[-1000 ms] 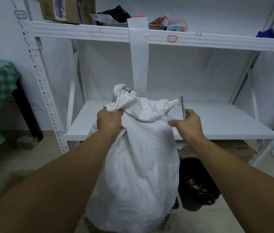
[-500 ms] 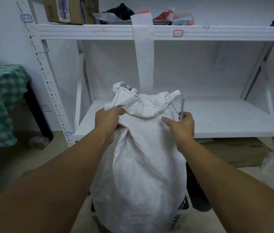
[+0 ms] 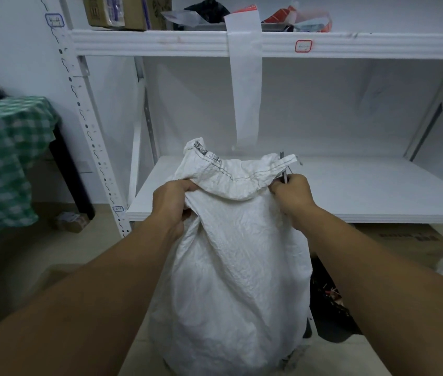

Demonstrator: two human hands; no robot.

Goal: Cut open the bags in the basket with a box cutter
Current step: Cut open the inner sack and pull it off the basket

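A large white woven sack (image 3: 234, 272) stands upright in front of me, its stitched top folded over. My left hand (image 3: 173, 202) grips the bunched neck on the left side. My right hand (image 3: 292, 195) holds a thin box cutter (image 3: 283, 167) upright, its blade against the stitched seam at the sack's top right corner. A little of the basket (image 3: 295, 356) shows under the sack at the lower right; most of it is hidden.
A white metal shelf unit (image 3: 350, 185) stands right behind the sack, with a white strip hanging from the upper shelf (image 3: 244, 85). A black bin (image 3: 329, 302) sits on the floor to the right. A green checked table (image 3: 0, 158) is at left.
My right hand has moved in with the cutter from beside the sack to its top right seam. The left hand keeps its grip on the neck. The view has shifted slightly.
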